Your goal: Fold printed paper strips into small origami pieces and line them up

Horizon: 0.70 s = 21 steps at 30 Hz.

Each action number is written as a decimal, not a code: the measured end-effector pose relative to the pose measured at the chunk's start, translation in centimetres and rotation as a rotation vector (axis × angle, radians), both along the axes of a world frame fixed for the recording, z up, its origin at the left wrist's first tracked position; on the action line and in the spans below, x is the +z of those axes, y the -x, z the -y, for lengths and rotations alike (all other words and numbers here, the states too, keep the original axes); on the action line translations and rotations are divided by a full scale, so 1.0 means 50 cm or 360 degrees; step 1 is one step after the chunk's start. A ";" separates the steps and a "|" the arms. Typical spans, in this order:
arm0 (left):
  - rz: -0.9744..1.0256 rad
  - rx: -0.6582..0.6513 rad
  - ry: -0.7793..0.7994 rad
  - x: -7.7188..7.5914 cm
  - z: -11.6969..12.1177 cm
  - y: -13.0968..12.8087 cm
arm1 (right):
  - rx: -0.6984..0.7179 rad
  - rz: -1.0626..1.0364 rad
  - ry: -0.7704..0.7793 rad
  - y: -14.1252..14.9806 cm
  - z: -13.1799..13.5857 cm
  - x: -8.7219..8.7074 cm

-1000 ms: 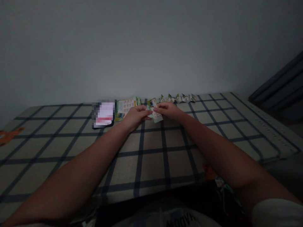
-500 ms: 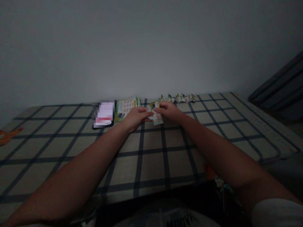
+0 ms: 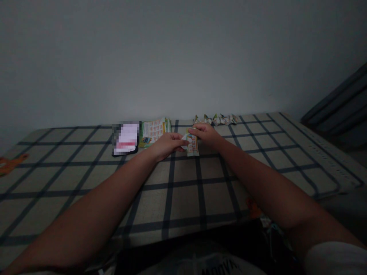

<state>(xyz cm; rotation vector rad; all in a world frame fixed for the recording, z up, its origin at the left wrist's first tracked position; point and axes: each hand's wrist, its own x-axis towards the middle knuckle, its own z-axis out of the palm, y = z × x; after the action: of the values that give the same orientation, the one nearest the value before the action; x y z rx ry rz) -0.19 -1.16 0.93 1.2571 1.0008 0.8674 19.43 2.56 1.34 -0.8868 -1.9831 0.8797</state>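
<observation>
Between my two hands is a small folded piece of printed paper (image 3: 193,146), green, white and orange, above the checked cloth. My left hand (image 3: 169,145) pinches its left side between thumb and fingers. With its fingertips, my right hand (image 3: 204,132) grips the upper end. A stack of printed leaflets (image 3: 155,129) in the same colours lies just behind and left of my left hand. Beyond my right hand stands a row of several folded paper pieces (image 3: 219,119), partly hidden by that hand at the near end.
A phone (image 3: 126,138) with a blurred bright screen lies left of the leaflets. The checked cloth (image 3: 183,198) covers the table up to the grey wall (image 3: 183,61). Orange patches (image 3: 13,164) show at the far left edge. Dark folded fabric (image 3: 341,107) is at the right.
The paper has shifted slightly toward me and turned more upright, its lower end now lower. My left hand has slid a little right along it. The leaflets and the row stay put.
</observation>
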 end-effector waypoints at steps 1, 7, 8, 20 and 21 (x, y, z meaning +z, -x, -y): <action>0.0023 0.0022 -0.0012 -0.002 -0.001 -0.001 | 0.0003 -0.0032 0.0029 0.001 0.000 0.000; 0.0249 0.0312 -0.0197 -0.021 -0.018 0.001 | 0.0241 -0.0135 0.0294 0.004 -0.002 -0.004; 0.0261 0.0342 -0.0224 -0.023 -0.020 0.001 | 0.0258 -0.0118 0.0273 0.004 -0.002 -0.005; 0.0456 0.0243 0.0018 -0.005 -0.012 -0.007 | -0.0058 0.0040 -0.1082 -0.016 -0.008 -0.001; 0.0496 0.0233 0.0093 -0.001 -0.010 -0.007 | -0.0049 0.0094 -0.1158 -0.017 -0.007 0.000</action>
<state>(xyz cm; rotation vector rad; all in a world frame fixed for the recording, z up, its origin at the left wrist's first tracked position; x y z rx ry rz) 0.16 -0.64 0.87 0.9715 0.8676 1.1021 20.25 2.89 1.34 -0.5127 -2.1010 0.0732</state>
